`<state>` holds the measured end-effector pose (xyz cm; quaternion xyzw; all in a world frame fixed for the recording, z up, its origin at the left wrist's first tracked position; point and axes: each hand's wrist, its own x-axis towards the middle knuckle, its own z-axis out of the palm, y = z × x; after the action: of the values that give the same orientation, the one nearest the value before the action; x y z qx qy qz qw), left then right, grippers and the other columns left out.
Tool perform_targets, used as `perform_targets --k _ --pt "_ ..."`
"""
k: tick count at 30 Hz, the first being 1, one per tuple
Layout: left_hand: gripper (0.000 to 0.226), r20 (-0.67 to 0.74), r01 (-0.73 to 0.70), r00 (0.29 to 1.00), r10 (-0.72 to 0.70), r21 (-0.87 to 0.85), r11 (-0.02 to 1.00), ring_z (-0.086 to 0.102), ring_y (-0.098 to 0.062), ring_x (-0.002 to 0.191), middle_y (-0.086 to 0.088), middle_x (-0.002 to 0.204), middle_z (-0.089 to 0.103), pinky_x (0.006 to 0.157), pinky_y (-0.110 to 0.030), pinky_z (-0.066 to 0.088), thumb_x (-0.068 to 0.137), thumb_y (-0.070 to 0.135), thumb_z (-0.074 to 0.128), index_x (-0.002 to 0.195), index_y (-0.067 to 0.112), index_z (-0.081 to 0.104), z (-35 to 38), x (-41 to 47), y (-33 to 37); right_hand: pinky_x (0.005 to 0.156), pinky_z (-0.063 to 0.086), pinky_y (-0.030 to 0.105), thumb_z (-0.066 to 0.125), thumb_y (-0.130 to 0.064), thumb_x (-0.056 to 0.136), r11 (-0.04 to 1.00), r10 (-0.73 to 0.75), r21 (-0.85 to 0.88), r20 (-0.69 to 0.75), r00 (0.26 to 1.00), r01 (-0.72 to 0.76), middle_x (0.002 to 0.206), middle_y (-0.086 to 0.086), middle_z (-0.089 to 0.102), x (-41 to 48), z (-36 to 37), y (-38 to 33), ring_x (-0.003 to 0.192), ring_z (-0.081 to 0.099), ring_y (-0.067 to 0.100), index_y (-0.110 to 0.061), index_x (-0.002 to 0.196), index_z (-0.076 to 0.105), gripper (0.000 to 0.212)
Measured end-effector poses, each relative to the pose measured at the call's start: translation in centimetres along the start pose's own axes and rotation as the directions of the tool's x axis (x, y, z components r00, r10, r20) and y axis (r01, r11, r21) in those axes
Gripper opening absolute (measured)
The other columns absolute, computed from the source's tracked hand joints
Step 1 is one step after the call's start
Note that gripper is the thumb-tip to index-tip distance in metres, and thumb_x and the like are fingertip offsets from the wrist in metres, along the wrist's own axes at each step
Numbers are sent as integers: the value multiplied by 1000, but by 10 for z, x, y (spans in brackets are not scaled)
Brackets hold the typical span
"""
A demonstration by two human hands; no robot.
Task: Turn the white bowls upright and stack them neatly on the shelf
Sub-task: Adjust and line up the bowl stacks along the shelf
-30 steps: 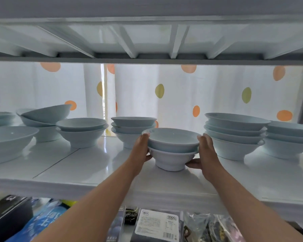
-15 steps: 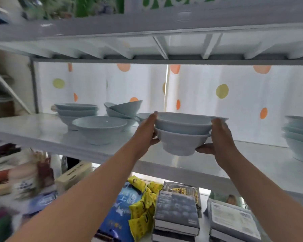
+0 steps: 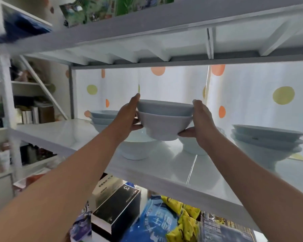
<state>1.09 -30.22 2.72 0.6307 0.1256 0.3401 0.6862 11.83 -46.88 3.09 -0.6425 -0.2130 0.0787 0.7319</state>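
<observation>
A pair of nested white bowls is upright in the air, just above a single upright white bowl on the white shelf. My left hand grips the pair's left rim and my right hand grips the right side, thumb under the base. Behind my left hand stands a stack of upright bowls. Another bowl sits behind my right hand, mostly hidden. At the right is a stack of three wide bowls.
The upper shelf's ribbed underside hangs close above the bowls. A spotted white curtain backs the shelf. Below lie a black box and blue and yellow bags. At the left stands another shelving unit with books.
The nested pair has been lifted off the shelf and carried leftward, now held over the single bowl. My view swung left, bringing the left shelving unit into sight.
</observation>
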Motion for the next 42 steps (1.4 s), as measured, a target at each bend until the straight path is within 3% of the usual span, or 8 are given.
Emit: perform_targets --k 5,13,18,22,27,35,39,42 --pt "59 -84 -15 996 19 54 998 66 -28 99 -17 126 54 88 -44 56 88 58 49 130 17 50 -23 39 -5 64 60 52 37 -46 84 1000 2 13 50 999 -3 105 -1 46 35 36 9 89 63 48 -28 128 42 47" --pt "48 -137 16 991 -5 78 997 65 -28 105 -13 123 59 89 -44 55 93 54 44 127 20 53 -60 68 -24 66 60 52 35 -47 83 999 -17 -51 26 1000 18 109 3 47 56 80 37 73 67 40 -26 134 41 55" --pt "41 -84 42 996 -32 111 993 60 -24 112 -5 125 58 97 -41 51 96 55 36 123 26 49 -78 67 -32 74 59 51 30 -50 74 989 -62 -136 -98 993 49 106 4 58 48 102 49 92 63 34 -26 123 51 57" --pt "55 -57 -14 998 32 290 957 47 -23 129 -4 140 50 114 -44 30 97 58 20 138 27 41 -86 63 -39 74 44 37 26 -46 77 977 -71 -212 -209 975 26 90 3 58 37 114 56 85 53 25 -21 111 53 50" --pt "61 54 -143 989 134 514 846 31 -28 141 -8 153 35 118 -47 20 100 51 12 148 18 29 -106 67 -47 87 43 43 25 -44 81 976 0 -211 -271 963 -59 92 6 55 23 125 64 92 52 26 -25 97 47 33" --pt "55 77 -93 994 73 301 949 40 -19 132 0 145 42 115 -44 26 97 57 14 141 32 35 -111 67 -75 82 34 34 33 -31 93 989 19 -132 -302 953 -62 87 3 43 10 130 69 76 41 12 -23 74 38 21" --pt "59 46 -73 997 65 196 978 38 -17 135 3 146 43 114 -47 28 90 60 20 137 31 42 -109 68 -77 84 40 40 38 -28 87 977 -39 -211 -355 934 -40 97 9 54 11 130 72 89 51 22 -23 76 46 15" --pt "40 -27 -11 1000 10 -23 1000 58 -19 106 0 110 64 91 -39 47 87 46 36 113 24 58 -104 69 -75 86 45 43 38 -32 82 985 -33 -167 -358 933 -29 97 9 58 13 126 75 98 56 29 -22 87 55 20"
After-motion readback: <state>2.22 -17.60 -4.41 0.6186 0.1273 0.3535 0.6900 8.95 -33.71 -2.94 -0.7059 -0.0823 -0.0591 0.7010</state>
